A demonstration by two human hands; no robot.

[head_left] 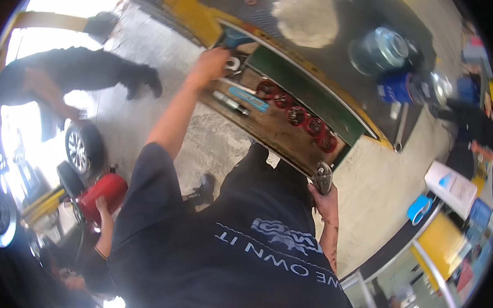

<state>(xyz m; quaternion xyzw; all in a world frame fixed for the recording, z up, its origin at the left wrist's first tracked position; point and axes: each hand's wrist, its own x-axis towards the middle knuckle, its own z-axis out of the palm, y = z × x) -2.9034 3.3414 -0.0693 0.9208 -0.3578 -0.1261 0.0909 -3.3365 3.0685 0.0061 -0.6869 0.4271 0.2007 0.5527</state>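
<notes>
A drawer (270, 127) stands pulled out in front of me below a yellow-edged workbench. My left hand (210, 67) reaches to its left end, close to a blue object (235, 39) and a white ring-shaped roll (233, 63); blur hides how its fingers lie. Several red round holders (297, 116) with dark contents sit in a row inside. Left of them lie a light blue flat tool (248, 99) and a silver cylindrical tool (230, 103). Near the drawer's front right corner, my right hand (325, 203) is closed around a silver metal tool with a rounded head (323, 177).
The bench top holds a pale round mass (307, 16), a glass jar (378, 51), a blue can (396, 88) and a wrench (400, 128). To my left, one person (70, 78) bends over, and another's hand (102, 204) touches a red tank (102, 195). A wheel (80, 148) stands nearby.
</notes>
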